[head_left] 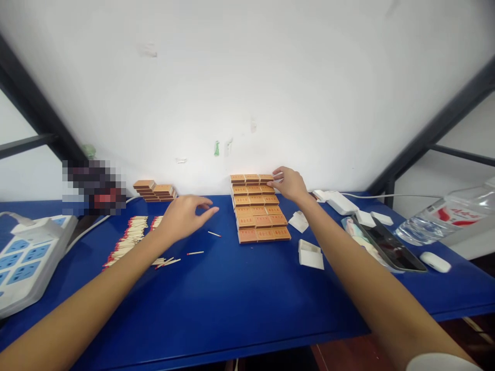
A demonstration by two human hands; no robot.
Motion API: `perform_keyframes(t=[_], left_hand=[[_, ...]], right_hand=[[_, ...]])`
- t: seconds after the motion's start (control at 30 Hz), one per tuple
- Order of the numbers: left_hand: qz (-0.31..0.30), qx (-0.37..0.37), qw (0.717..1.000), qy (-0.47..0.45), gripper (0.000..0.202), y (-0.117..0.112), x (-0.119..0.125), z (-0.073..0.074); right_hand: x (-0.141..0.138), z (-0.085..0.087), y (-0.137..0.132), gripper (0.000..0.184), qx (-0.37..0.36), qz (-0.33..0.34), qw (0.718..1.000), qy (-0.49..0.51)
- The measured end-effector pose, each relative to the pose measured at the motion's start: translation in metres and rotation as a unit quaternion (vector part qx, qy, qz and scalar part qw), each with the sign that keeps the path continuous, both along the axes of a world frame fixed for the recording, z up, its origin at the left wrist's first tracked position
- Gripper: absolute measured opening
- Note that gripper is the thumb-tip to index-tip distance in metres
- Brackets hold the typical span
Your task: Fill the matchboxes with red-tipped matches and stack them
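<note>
My right hand point(289, 183) is at the back right of the stepped rows of orange matchboxes point(258, 220). Its thumb and forefinger are on either side of the right end of a matchbox point(265, 178) in the rearmost row. Above the table, left of these rows, my left hand point(189, 214) holds nothing, with thumb and fingers apart. Beneath and beside it lie rows of red-tipped matches point(129, 239), partly hidden by my forearm. Two loose matches, one nearer point(195, 253) and one farther point(214, 234), lie to its right. A smaller matchbox stack point(154, 190) stands against the wall.
An opened white tray point(310, 255) and a white piece point(298, 221) lie right of the rows. Farther right are a phone point(390, 242), a white case point(435, 262), white blocks point(342, 202) and a water bottle point(444, 214). A power strip point(29, 257) sits at left.
</note>
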State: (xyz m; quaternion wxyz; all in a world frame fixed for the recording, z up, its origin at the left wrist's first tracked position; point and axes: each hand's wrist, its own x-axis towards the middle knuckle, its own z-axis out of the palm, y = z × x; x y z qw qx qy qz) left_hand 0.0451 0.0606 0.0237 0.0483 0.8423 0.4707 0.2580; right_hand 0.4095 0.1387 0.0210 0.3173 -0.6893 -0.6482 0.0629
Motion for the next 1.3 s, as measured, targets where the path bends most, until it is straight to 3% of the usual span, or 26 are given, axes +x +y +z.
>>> perform_keyframes(t=[0.13,0.27,0.47,0.63,0.73,0.8,0.9,1.0,1.07,1.2,1.3], left_hand=[[0.086,-0.019,0.993,0.073,0.044,0.049,0.045,0.02],[0.102,-0.023,0.99,0.097,0.051,0.084,0.081,0.022],[0.113,-0.011,0.986,0.123,0.058,0.099,0.105,0.019],[0.126,-0.009,0.981,0.147,0.06,0.098,0.107,0.024],[0.141,-0.004,0.978,0.152,0.063,0.087,0.088,0.035],[0.116,0.014,0.982,0.147,0.058,0.074,0.063,0.042],[0.105,0.013,0.988,0.116,0.044,0.048,0.011,0.046],[0.115,0.012,0.985,0.127,0.039,0.023,-0.046,0.042],[0.121,0.027,0.983,0.136,0.041,0.01,-0.078,0.037],[0.214,0.086,0.964,0.133,0.051,-0.001,-0.119,0.031],[0.188,0.1,0.968,0.134,0.06,0.009,-0.131,0.03]], right_hand=[[-0.003,-0.004,0.001,0.028,-0.017,-0.024,1.0,0.008],[-0.007,-0.005,0.001,0.026,-0.03,-0.028,0.999,-0.019],[-0.009,0.001,-0.002,0.038,-0.034,-0.032,0.993,-0.108],[-0.008,0.01,-0.005,0.044,-0.059,-0.028,0.989,-0.133],[-0.009,0.026,-0.013,0.041,-0.041,-0.038,0.988,-0.141],[-0.017,0.038,-0.025,0.031,0.011,-0.032,0.987,-0.155],[-0.048,0.043,-0.058,0.018,0.055,0.066,0.988,-0.132],[-0.092,0.024,-0.099,0.017,0.02,0.266,0.959,-0.1],[-0.121,0.005,-0.122,0.016,0.007,0.338,0.933,-0.127],[-0.157,-0.019,-0.143,0.017,0.006,0.347,0.91,-0.226],[-0.164,-0.021,-0.14,0.018,0.018,0.323,0.911,-0.255]])
